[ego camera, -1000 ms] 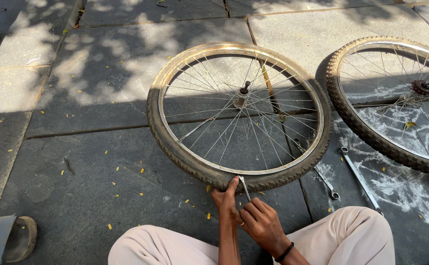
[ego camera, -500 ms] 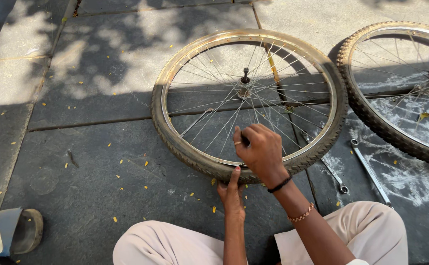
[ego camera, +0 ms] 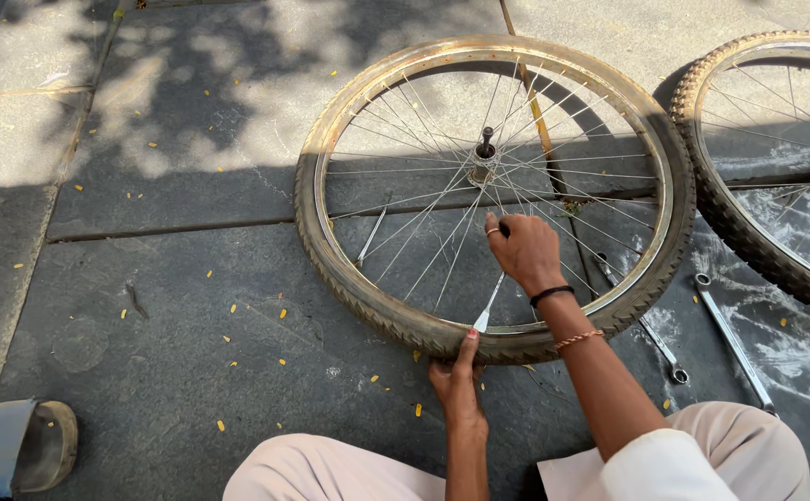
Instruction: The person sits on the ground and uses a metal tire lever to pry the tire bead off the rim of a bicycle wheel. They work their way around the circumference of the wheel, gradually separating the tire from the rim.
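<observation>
Bicycle wheel: pin its tyre with your flat, open left hand; keep your right hand closed on the spoke.

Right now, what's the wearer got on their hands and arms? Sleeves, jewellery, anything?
Both forearms are bare, no gloves. The right hand has a ring on one finger; its wrist carries a black band and, just behind it, a thin beaded bracelet. A pale sleeve starts near that elbow. The left hand shows a red-painted nail and no jewellery.
</observation>
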